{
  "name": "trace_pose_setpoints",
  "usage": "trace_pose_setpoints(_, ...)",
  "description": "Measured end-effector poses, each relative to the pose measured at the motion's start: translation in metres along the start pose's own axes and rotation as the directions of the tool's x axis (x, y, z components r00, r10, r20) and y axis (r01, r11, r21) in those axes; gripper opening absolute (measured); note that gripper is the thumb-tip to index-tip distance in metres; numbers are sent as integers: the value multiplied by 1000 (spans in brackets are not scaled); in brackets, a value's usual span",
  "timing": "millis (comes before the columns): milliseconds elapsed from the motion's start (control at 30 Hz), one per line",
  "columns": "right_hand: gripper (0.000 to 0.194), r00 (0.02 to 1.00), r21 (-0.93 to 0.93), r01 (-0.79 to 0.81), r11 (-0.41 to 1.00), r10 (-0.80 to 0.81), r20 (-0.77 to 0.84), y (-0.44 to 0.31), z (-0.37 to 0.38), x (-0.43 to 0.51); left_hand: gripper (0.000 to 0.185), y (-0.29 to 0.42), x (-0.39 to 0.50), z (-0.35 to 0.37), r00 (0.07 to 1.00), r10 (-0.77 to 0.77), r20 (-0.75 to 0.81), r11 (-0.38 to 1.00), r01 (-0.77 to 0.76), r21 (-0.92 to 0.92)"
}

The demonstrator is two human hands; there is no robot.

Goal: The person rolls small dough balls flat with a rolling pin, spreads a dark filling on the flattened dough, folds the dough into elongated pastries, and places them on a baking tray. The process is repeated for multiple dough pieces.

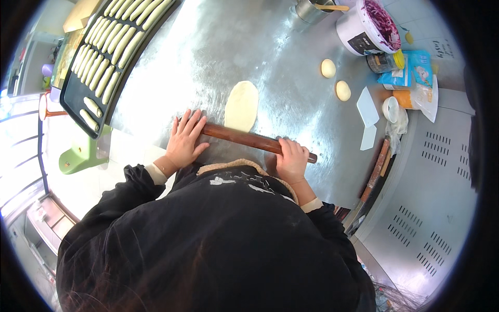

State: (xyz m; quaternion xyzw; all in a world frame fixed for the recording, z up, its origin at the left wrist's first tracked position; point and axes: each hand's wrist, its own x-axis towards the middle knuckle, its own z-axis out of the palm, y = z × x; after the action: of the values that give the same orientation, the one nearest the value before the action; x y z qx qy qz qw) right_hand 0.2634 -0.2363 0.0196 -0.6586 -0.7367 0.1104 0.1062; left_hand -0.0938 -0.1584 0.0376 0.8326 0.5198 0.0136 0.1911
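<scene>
A dark wooden rolling pin [241, 138] lies slantwise in front of my body, across the near end of an oval flat sheet of pale dough [242, 105]. My left hand [186, 140] holds down the pin's left end, fingers stretched over the top. Near the other end, my right hand [292, 159] curls its fingers over the wood, and the tip sticks out past it. The dough rests on a shiny metal worktable [187, 70]. Two round dough balls, a farther one [328, 68] and a nearer one [343, 91], sit to the right.
A black baking tray [80, 103] with rows of dough sticks is at the left. Along the right are a white tub [353, 29] of purple filling, a jar [380, 62], a white scraper [367, 107], a small bowl [390, 109] and another rolling pin [375, 171]. A metal pot [312, 11] stands behind.
</scene>
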Motion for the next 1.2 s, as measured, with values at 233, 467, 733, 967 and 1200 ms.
trace_pose_setpoints(233, 42, 880, 22, -455, 890, 453, -140, 72, -15, 12, 64, 29, 85, 35, 871, -346, -348, 797, 76, -599)
trace_pose_setpoints(467, 57, 818, -184, -574, 798, 555, -150, 68, -39, 31, 56, 74, 113, 11, 682, -583, 442, 35, 565, -824)
trace_pose_setpoints(733, 40, 831, 111, 555, 824, -544, -120, -58, -6, 214, 26, 69, 98, 35, 940, -277, -197, 908, 189, -373)
trace_pose_setpoints(967, 11, 881, 265, 379, 886, -433, 188, -44, -27, 221, 20, 76, 100, -1, 915, -401, -52, 642, 240, -728)
trace_pose_setpoints(1200, 11, 851, 122, 495, 861, -451, -270, -21, -51, 154, 18, 47, 107, -26, 814, 402, -420, 872, -480, -94)
